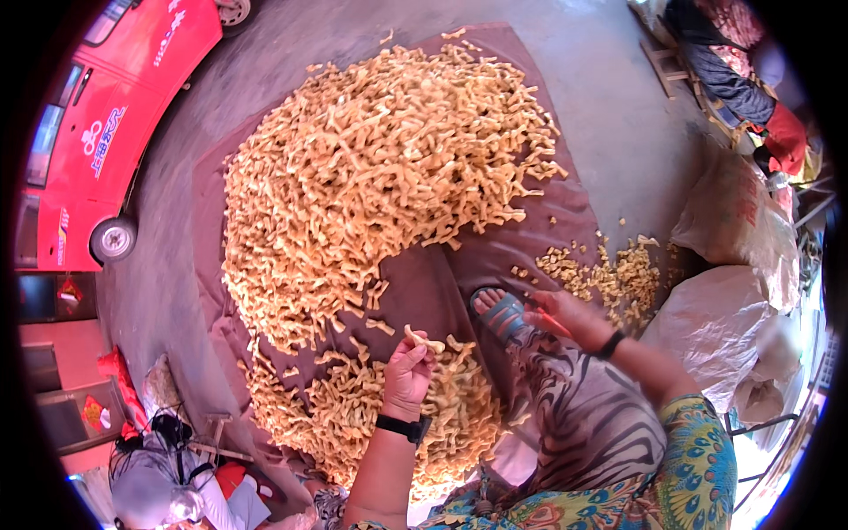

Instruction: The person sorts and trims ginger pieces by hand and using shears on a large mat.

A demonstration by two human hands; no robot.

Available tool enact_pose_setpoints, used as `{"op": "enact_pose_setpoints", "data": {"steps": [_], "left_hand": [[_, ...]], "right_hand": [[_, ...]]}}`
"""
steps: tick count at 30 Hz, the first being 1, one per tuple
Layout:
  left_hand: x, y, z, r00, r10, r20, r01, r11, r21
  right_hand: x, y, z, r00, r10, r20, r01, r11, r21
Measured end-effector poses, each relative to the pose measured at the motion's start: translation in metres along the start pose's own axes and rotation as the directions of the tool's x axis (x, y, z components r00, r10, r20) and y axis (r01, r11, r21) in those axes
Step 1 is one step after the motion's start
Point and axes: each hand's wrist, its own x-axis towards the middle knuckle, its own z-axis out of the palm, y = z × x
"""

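My left hand (407,372) pinches a pale yellow, knobbly stick-like piece (424,340), thicker at its ends, between thumb and fingers. It hangs above a near pile of the same pieces (331,414). My right hand (575,319), slightly blurred, is closed around a small tool with a red handle (554,325); its working end cannot be made out. That hand is over my sandalled foot (500,310), close to a scatter of short cut-off bits (613,281). Beyond both hands lies a much larger heap of the sticks (391,159).
A brown cloth (417,281) lies beneath the heaps. White woven sacks (715,324) stand at the right. Two other people sit nearby, one at lower left (156,487), another at upper right (742,86). A red van (126,126) is parked at upper left.
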Motion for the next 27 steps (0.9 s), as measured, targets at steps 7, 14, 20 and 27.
{"op": "enact_pose_setpoints", "data": {"steps": [7, 14, 20, 27], "left_hand": [[0.032, -0.023, 0.057, 1.000, 0.016, 0.023, -0.016, 1.000, -0.019], [0.037, -0.066, 0.092, 0.993, -0.104, 0.053, 0.100, 0.992, 0.075], [0.036, -0.076, 0.079, 0.987, -0.151, 0.061, 0.150, 0.988, 0.030], [0.035, -0.072, 0.085, 0.979, -0.174, 0.102, 0.167, 0.983, 0.079]], "right_hand": [[-0.006, -0.011, -0.010, 0.997, -0.057, 0.056, 0.054, 0.997, 0.060], [0.002, -0.032, -0.015, 0.969, -0.227, 0.099, 0.188, 0.934, 0.305], [-0.013, -0.036, -0.021, 0.983, 0.073, 0.166, -0.150, 0.840, 0.521], [-0.015, -0.046, -0.027, 0.988, 0.013, 0.157, -0.088, 0.871, 0.483]]}}
